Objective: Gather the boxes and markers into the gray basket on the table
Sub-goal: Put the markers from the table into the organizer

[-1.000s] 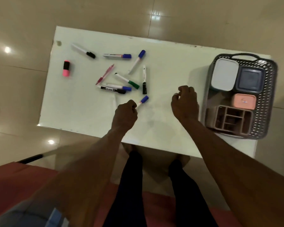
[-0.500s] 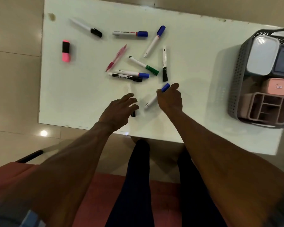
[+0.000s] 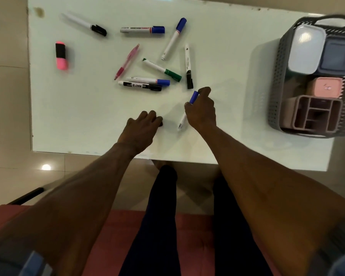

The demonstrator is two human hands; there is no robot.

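I count one pink highlighter point(image 3: 61, 55) far left on the table point(image 3: 88, 120), then seven markers point(image 3: 145, 30) and one pink pen point(image 3: 127, 61) loose mid-table. My left hand point(image 3: 140, 130) curls over a dark-tipped marker point(image 3: 161, 124). My right hand point(image 3: 201, 110) pinches a blue-capped marker point(image 3: 193, 97). Far right, the basket point(image 3: 277, 92) holds four boxes point(image 3: 306, 49).

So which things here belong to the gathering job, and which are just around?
Job:
- gray basket, boxes already inside, e.g. pink box
- blue-capped marker in the right hand
- left hand over a dark-tipped item, mostly hidden
- loose markers, e.g. green marker, pink highlighter

Around:
- white table
- tiled floor
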